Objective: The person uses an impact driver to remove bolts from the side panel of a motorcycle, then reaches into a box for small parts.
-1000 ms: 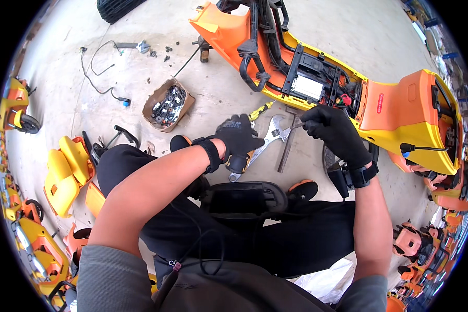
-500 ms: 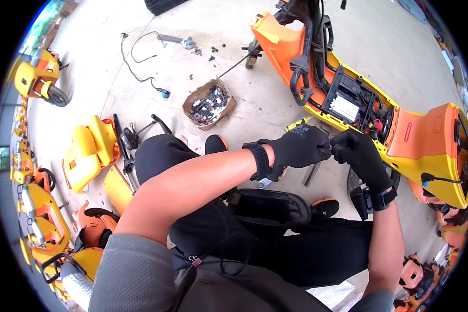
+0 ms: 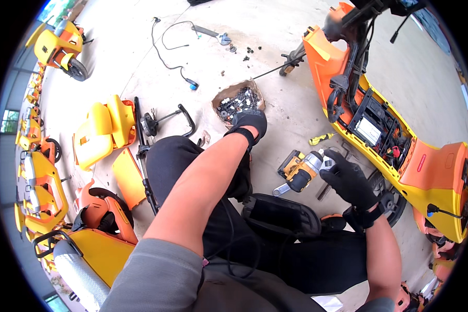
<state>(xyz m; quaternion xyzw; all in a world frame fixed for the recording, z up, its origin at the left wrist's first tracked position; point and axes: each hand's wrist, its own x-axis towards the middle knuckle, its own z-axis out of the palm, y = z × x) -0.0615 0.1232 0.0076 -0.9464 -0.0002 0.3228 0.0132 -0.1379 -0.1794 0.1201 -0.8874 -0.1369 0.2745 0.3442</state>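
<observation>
- Head view: a brown cardboard box of small loose parts sits on the pale floor
- Left hand, black-gloved, is at the box's near right edge; its fingertips are hidden, so I cannot tell whether it pinches anything
- Right hand, gloved alike, is well right of the box and nearer the wearer; thumb and finger look curled and parted, but I cannot tell whether something small sits between them
- Yellow-and-black power tool lies right of the box on its near side, just beside the right fingertips, partly covering a silver wrench
- Yellow-and-orange scooter body stands well right of the box
- Blue plug on a dark cable lies left of the box, yellow panels farther left
</observation>
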